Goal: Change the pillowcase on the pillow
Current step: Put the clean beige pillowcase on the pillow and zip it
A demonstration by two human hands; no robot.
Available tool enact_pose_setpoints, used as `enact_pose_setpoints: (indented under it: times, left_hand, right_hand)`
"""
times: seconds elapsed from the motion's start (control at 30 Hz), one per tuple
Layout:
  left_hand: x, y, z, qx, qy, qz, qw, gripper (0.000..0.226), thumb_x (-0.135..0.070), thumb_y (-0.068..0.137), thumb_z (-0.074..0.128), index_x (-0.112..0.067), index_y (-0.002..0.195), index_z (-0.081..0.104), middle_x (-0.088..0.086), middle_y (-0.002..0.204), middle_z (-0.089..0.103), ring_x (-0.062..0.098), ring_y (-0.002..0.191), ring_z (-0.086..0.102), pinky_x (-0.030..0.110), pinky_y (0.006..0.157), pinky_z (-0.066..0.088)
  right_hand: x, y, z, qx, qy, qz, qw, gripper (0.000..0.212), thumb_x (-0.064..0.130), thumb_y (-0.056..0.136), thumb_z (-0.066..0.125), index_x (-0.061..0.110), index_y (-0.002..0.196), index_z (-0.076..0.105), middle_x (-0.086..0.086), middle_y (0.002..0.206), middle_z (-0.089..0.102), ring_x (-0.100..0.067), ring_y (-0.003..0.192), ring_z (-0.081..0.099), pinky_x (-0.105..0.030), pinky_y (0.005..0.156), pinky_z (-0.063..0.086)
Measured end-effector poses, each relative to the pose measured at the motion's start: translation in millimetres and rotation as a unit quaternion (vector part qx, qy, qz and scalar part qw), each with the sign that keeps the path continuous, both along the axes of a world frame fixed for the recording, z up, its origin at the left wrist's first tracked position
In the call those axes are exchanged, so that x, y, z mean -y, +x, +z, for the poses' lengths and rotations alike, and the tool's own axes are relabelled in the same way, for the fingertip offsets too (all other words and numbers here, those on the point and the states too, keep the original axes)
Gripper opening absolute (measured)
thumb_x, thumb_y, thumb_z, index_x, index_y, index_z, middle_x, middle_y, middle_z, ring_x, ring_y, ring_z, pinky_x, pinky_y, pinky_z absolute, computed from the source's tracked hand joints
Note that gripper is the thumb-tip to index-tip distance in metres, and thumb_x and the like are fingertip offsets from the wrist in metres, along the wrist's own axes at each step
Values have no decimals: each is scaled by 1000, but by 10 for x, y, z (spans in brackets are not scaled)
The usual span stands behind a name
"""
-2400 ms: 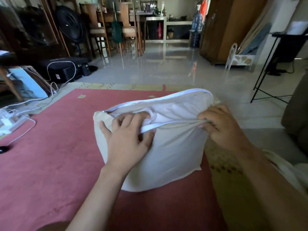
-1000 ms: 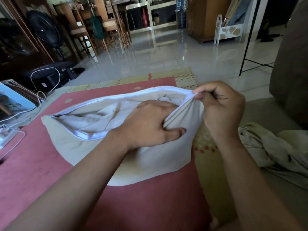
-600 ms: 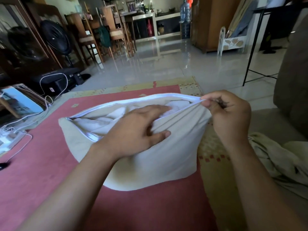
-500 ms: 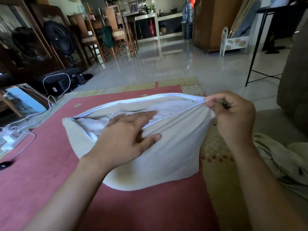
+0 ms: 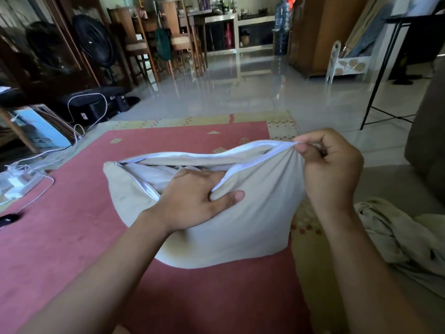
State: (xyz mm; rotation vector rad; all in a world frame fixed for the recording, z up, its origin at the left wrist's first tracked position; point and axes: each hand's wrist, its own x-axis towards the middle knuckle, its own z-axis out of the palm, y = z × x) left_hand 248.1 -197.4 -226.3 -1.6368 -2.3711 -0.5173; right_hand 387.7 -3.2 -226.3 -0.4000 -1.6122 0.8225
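Observation:
A cream pillowcase [image 5: 252,220] stands on the red rug [image 5: 60,237], its white zip edge open along the top. The pillow [image 5: 154,175] shows inside the opening as pale crumpled cloth. My left hand [image 5: 192,201] reaches into the opening, fingers inside and thumb outside, gripping the near edge of the pillowcase. My right hand [image 5: 330,169] pinches the right top corner of the pillowcase at the zip end and holds it up.
A crumpled beige cloth [image 5: 397,239] lies at the right beside my arm. A sofa [image 5: 428,145] stands at the far right. White cables and a power strip [image 5: 16,182] lie at the rug's left edge. Beyond the rug is tiled floor with chairs, a fan and a black metal stand.
My left hand has gone deeper into the opening and now grips the near edge with thumb outside. The right hand keeps pinching the corner. The view has shifted slightly.

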Motion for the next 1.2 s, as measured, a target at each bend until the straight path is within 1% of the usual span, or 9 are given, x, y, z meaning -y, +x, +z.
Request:
enact_pose_setpoints:
  times: [0.13,0.3,0.47,0.63,0.8,0.9,1.0,1.13,1.2]
  left_hand:
    - [328,-98,82,-2,-16,14,1000,66,-70,94,39,-41,152,26,-23,135,53,-3,130,44,41,124,9]
    - [1094,-263,9,-62,65,147,985,70,-68,86,50,-35,146,39,-12,141,46,11,138,40,67,117,2]
    - [1530,-505,-194,55,205,124,969,47,-52,74,68,-40,118,56,-5,142,38,17,140,32,49,117,25]
    - [1549,-649,-285,221,338,83,911,31,-42,64,82,-32,84,60,4,143,45,12,141,39,33,110,36]
    - [1553,-832,-173,344,529,42,775,31,-5,85,69,-19,76,43,-3,77,63,21,83,66,35,76,53]
    - [1630,-959,-173,380,498,-5,780,22,-14,85,68,-19,100,52,3,91,76,28,92,70,36,87,54]
    - [1726,-1074,-336,435,445,-63,780,52,-27,82,80,-16,126,55,14,126,68,25,119,64,32,100,50]
    - [1587,-1133,-542,442,453,16,774,10,-14,81,78,-22,82,72,-2,79,69,13,74,60,25,67,48]
    - [1490,-1169,-558,437,508,66,739,20,-19,81,75,-19,67,61,-4,63,56,12,62,47,26,57,38]
  right_hand:
    - [56,-26,-10,38,1,-12,999,13,14,90,65,25,91,71,8,89,71,-5,84,63,-16,79,45]
    - [303,-65,-95,224,115,-154,955,36,49,97,48,26,122,60,-11,126,59,-35,112,54,-56,98,37]
    - [1050,-289,-131,352,287,-78,888,60,69,92,38,34,138,53,-15,161,24,-54,147,6,-79,107,2]
    - [1604,-687,-146,366,418,82,828,58,69,89,45,34,134,53,8,151,44,-29,143,36,-64,106,28]
    - [1700,-873,-20,394,385,86,830,47,65,90,45,41,129,54,19,131,58,-13,120,57,-46,90,40]
    - [1706,-955,25,420,388,62,818,54,70,90,37,46,137,48,22,121,64,-12,110,62,-43,85,43]
    - [1707,-1049,9,422,394,43,816,48,69,90,40,47,130,56,21,114,66,-16,100,65,-42,81,44]
    - [1783,-1182,-55,440,418,33,794,38,67,92,39,45,109,65,19,106,65,-18,95,63,-41,80,41]
    - [1815,-1247,-71,450,424,28,785,42,66,94,35,41,101,68,19,105,64,-17,97,61,-41,81,39]
